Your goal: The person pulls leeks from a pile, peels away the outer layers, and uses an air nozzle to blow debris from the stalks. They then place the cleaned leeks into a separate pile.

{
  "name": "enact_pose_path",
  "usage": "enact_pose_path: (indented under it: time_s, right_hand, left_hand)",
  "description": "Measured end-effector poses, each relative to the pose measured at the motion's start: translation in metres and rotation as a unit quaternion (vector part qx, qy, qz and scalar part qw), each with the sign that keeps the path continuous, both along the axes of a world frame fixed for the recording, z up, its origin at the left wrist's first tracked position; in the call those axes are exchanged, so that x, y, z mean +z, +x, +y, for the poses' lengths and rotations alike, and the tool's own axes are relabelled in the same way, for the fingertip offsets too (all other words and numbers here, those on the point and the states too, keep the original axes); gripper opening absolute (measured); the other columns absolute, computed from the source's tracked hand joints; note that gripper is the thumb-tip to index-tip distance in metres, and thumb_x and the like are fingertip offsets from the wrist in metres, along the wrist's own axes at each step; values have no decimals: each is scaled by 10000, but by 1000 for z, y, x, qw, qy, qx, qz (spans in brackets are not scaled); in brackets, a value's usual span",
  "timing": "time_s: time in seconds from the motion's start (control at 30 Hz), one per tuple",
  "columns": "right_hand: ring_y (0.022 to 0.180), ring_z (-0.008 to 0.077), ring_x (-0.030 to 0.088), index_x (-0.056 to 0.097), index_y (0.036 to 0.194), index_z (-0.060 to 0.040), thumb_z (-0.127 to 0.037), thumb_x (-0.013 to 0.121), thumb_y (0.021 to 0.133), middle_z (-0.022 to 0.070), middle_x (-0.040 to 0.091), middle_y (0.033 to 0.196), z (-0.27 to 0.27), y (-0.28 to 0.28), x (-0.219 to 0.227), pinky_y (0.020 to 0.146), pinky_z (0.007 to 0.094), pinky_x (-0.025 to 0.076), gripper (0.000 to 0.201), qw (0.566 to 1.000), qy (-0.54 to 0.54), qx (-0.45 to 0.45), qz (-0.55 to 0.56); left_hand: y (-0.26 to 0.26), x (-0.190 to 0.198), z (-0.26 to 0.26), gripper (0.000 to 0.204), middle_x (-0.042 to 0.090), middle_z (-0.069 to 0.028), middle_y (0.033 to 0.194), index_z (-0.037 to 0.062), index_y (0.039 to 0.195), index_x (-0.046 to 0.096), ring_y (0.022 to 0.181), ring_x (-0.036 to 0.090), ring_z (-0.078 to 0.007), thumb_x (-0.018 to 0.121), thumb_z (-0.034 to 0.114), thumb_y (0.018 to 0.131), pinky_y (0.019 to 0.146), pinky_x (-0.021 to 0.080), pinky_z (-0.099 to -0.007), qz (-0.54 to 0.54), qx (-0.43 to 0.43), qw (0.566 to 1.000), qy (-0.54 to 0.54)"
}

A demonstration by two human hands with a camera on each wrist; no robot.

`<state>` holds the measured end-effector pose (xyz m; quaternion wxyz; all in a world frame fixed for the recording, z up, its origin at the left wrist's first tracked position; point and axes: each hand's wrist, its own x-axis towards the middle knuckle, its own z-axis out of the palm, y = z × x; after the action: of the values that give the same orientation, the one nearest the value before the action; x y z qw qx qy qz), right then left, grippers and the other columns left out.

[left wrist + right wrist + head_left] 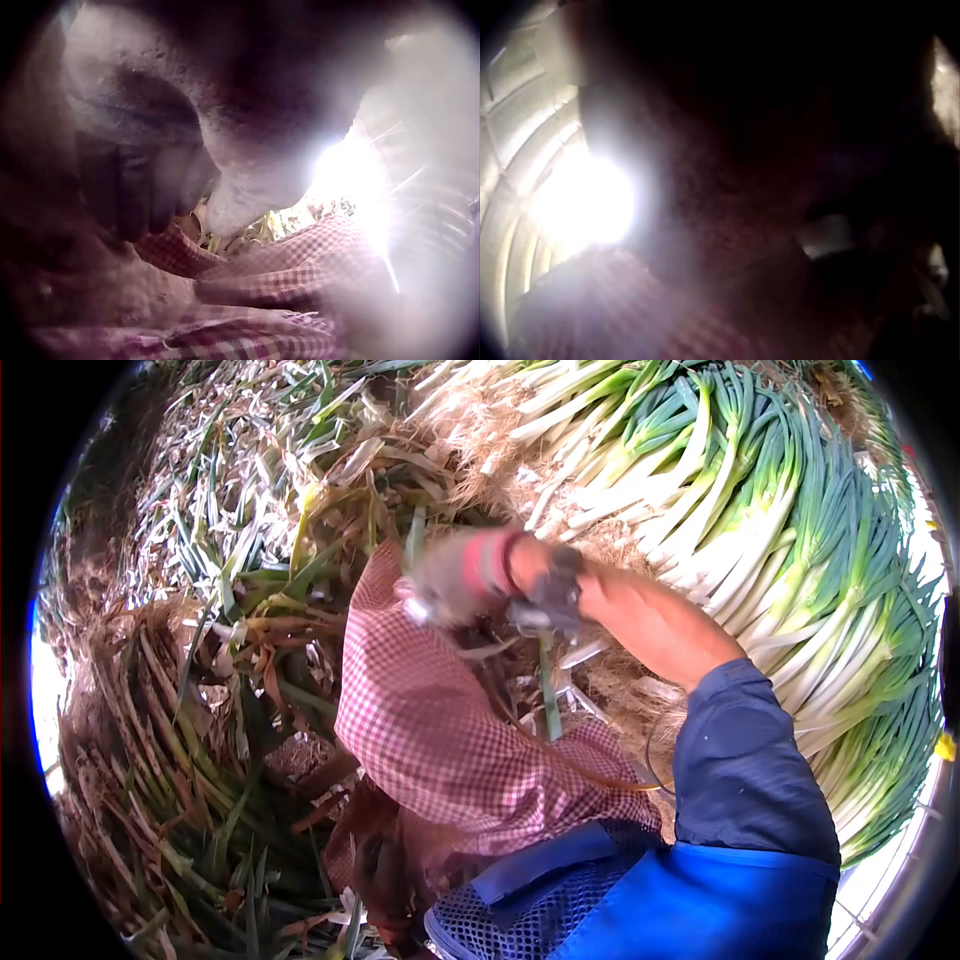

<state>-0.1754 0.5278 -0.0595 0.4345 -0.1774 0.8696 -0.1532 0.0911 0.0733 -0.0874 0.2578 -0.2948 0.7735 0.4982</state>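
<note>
You seem to be cleaning green onions (770,560), your right hand (450,575) too blurred to tell its hold; next likely calls for stacking them evenly.

I record the right arm (665,622) bent at the elbow, forearm bare, reaching left and slightly far. The gloved right hand (455,575) is motion-blurred; I cannot verify its grip. The left hand (172,142), also gloved, lies in shadow, grip unconfirmed.

Farm work area, piled spring onions (790,575)
</note>
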Motion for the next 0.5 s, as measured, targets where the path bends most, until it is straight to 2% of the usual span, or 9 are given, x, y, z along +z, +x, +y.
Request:
enact_pose_path:
  time_s: [0.07,0.13,0.17,0.23,0.27,0.37,0.4,0.43,0.5]
  right_hand:
    - [1155,287,758,683,1448,-51,-266,646,1069,205,748,1347,9,-43,18,1080,488,597,437,966,-174,-170,91]
    - [1286,319,721,616,1545,-69,-371,672,1076,249,678,1488,22,-62,22,1148,509,566,560,850,-351,-297,256]
    - [1218,290,741,506,1663,-151,-356,756,1038,241,709,1441,36,-77,12,1083,441,602,704,817,-360,-324,314]
    - [1250,464,716,390,1658,61,-446,724,1013,287,736,1355,54,-56,-7,1082,477,569,886,753,-346,-364,425]
    - [1398,344,656,460,1666,-51,-427,743,1044,278,633,1535,54,-46,-22,1242,491,480,780,770,-310,-350,434]
    - [1349,372,688,564,1556,60,-514,691,1054,291,661,1499,45,20,-93,1198,446,506,773,890,-106,-436,81]
    - [1201,375,754,713,1367,91,-563,662,1037,302,756,1302,35,50,-94,1092,446,562,734,921,-81,-379,30]
    - [1118,353,757,656,1389,73,-643,616,1062,270,761,1258,19,73,-124,976,452,613,788,937,-7,-348,-28]
    - [1290,367,687,621,1498,15,-456,443,1165,217,663,1515,-5,118,-236,1056,521,558,604,978,23,-188,-86]
  left_hand:
    - [6,-3,-6,268,735,-61,1020,-46,1234,727,900,648,-133,672,122,1032,794,532,-302,21,-20,999,-15]
    - [5,3,-5,276,742,-64,1027,-50,1243,725,903,661,-142,673,121,1034,806,541,-306,40,-43,998,-27]
    - [3,11,-1,298,752,-75,1047,-53,1273,723,917,675,-153,675,123,1037,831,552,-308,17,-43,999,-7]
    - [8,15,-4,322,761,-86,1067,-56,1304,721,931,689,-164,676,125,1041,856,562,-310,-6,-40,999,12]
    - [12,9,-7,311,754,-81,1054,-57,1293,721,926,682,-154,669,124,1046,843,558,-304,12,-44,999,4]
    - [24,-4,-10,291,742,-70,1033,-53,1277,724,908,666,-134,660,122,1054,818,548,-290,81,-108,989,-54]
    - [25,-3,-6,287,739,-68,1030,-50,1275,726,901,661,-129,659,121,1055,811,545,-286,108,-138,981,-79]
    - [26,-1,-2,282,736,-66,1026,-48,1272,727,895,656,-124,657,120,1056,805,542,-282,136,-167,971,-106]
    - [10,14,19,191,685,-41,977,-68,1152,721,823,632,-121,632,26,1011,825,579,-291,14,51,997,48]
